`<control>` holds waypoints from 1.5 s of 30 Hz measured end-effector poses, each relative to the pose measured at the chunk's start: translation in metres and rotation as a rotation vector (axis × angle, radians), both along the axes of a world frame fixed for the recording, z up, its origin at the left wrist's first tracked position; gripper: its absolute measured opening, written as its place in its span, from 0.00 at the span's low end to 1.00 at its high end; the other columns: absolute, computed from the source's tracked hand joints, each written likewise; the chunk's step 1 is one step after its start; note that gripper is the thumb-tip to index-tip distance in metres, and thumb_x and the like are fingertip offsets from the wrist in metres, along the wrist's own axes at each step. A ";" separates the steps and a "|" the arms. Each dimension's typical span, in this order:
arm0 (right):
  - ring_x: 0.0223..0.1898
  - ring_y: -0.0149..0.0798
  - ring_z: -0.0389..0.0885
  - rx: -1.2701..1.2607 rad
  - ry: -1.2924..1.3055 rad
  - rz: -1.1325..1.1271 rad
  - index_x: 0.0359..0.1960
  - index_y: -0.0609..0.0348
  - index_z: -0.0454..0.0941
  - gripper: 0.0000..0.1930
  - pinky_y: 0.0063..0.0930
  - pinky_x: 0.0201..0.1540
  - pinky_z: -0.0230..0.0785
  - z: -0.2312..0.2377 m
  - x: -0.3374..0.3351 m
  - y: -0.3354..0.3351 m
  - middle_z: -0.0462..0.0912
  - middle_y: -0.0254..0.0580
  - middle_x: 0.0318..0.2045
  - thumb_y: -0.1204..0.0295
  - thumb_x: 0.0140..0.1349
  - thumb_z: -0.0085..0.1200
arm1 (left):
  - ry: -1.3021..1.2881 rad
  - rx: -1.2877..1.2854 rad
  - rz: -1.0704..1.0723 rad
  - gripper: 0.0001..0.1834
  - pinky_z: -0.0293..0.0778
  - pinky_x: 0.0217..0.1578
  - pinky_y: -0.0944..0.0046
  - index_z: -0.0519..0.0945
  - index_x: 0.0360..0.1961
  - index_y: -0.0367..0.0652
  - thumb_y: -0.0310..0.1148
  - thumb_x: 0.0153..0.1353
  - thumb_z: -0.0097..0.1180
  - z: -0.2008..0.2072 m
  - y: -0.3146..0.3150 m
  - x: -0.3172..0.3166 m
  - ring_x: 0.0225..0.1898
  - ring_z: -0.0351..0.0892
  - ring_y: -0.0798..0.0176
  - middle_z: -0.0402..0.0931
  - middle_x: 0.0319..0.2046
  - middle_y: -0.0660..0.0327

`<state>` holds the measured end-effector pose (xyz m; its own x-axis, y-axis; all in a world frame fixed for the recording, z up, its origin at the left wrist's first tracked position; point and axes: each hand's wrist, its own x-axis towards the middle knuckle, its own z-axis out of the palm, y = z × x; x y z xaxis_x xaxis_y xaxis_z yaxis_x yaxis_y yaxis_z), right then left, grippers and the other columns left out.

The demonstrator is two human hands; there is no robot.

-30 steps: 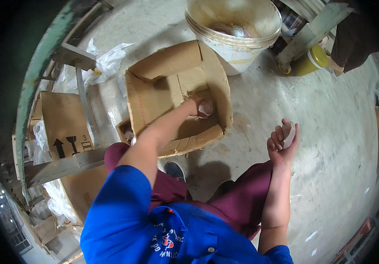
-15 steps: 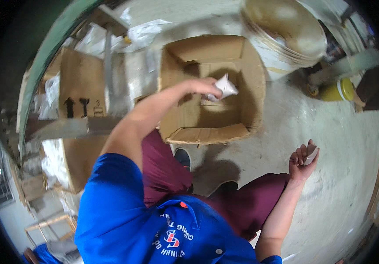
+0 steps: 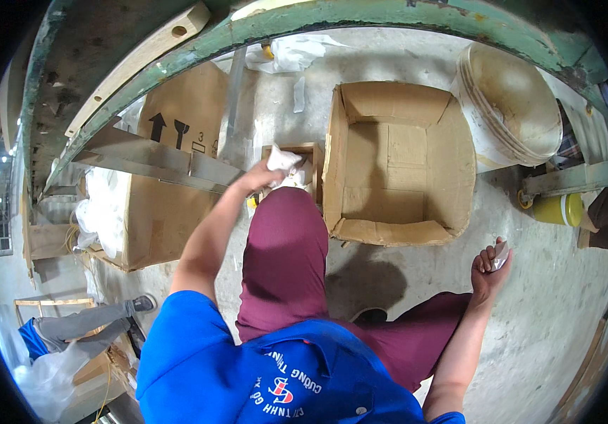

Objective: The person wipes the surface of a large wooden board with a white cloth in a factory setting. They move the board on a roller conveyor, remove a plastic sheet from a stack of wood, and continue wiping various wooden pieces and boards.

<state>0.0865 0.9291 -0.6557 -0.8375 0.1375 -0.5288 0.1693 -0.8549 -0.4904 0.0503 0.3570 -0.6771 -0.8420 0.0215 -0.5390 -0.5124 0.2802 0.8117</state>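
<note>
Your left hand (image 3: pixel 256 178) grips a crumpled white packet (image 3: pixel 283 162), left of the frame's upper centre, at the small brown box (image 3: pixel 316 168). Your right hand (image 3: pixel 486 277), right of centre, curls its fingers around a pale piece (image 3: pixel 501 256). The large cardboard box (image 3: pixel 406 152) sits between them, beside the white bucket (image 3: pixel 475 106) at upper right.

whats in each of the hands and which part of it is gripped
The left hand grips a white packet by its lower left side; the right hand holds a small pale piece, exact grip spot hidden.
</note>
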 end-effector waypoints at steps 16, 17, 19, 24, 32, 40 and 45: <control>0.11 0.25 0.55 -0.056 0.073 -0.069 0.46 0.57 0.69 0.21 0.19 0.13 0.48 0.004 0.009 -0.006 0.63 0.33 0.17 0.53 0.67 0.37 | -0.570 0.103 -0.239 0.30 0.68 0.52 0.45 0.61 0.59 0.37 0.36 0.55 0.50 0.005 0.088 -0.086 0.54 0.68 0.48 0.65 0.55 0.47; 0.11 0.25 0.55 -0.042 0.073 -0.075 0.46 0.57 0.70 0.21 0.19 0.13 0.49 0.005 0.011 -0.005 0.64 0.33 0.17 0.53 0.67 0.37 | -0.570 0.125 -0.176 0.27 0.67 0.52 0.43 0.64 0.56 0.35 0.32 0.54 0.50 0.016 0.091 -0.088 0.54 0.69 0.50 0.67 0.53 0.48; 0.11 0.25 0.56 -0.040 0.089 -0.085 0.46 0.57 0.70 0.21 0.19 0.13 0.49 0.007 0.011 -0.005 0.64 0.33 0.17 0.53 0.67 0.37 | -0.526 0.123 -0.132 0.24 0.69 0.51 0.44 0.66 0.54 0.35 0.31 0.55 0.49 0.029 0.082 -0.092 0.53 0.70 0.52 0.68 0.51 0.48; 0.11 0.25 0.56 -0.066 0.112 -0.115 0.45 0.57 0.71 0.21 0.19 0.13 0.49 0.009 0.016 -0.004 0.66 0.33 0.17 0.52 0.66 0.38 | -0.416 0.295 0.148 0.20 0.75 0.46 0.49 0.67 0.50 0.35 0.31 0.57 0.47 0.054 0.049 -0.120 0.45 0.75 0.54 0.70 0.48 0.50; 0.10 0.26 0.56 -0.094 0.082 -0.099 0.44 0.56 0.72 0.22 0.20 0.13 0.48 0.012 0.010 -0.011 0.66 0.33 0.16 0.51 0.65 0.38 | -0.099 0.515 0.300 0.23 0.79 0.43 0.58 0.63 0.51 0.28 0.38 0.64 0.41 0.061 0.054 -0.195 0.46 0.75 0.44 0.67 0.49 0.41; 0.11 0.25 0.54 -0.111 0.141 -0.093 0.44 0.57 0.71 0.21 0.20 0.14 0.47 0.017 0.011 -0.014 0.60 0.30 0.15 0.52 0.65 0.39 | 0.047 0.257 -0.368 0.33 0.66 0.55 0.55 0.57 0.62 0.44 0.46 0.60 0.52 0.018 0.152 -0.158 0.56 0.65 0.55 0.58 0.60 0.56; 0.13 0.25 0.53 -0.153 0.157 -0.202 0.49 0.59 0.69 0.21 0.21 0.15 0.47 0.014 0.025 0.002 0.59 0.31 0.19 0.54 0.65 0.41 | 0.406 -0.448 -1.039 0.28 0.66 0.55 0.56 0.66 0.58 0.42 0.44 0.59 0.50 0.042 0.185 -0.062 0.56 0.68 0.54 0.69 0.54 0.51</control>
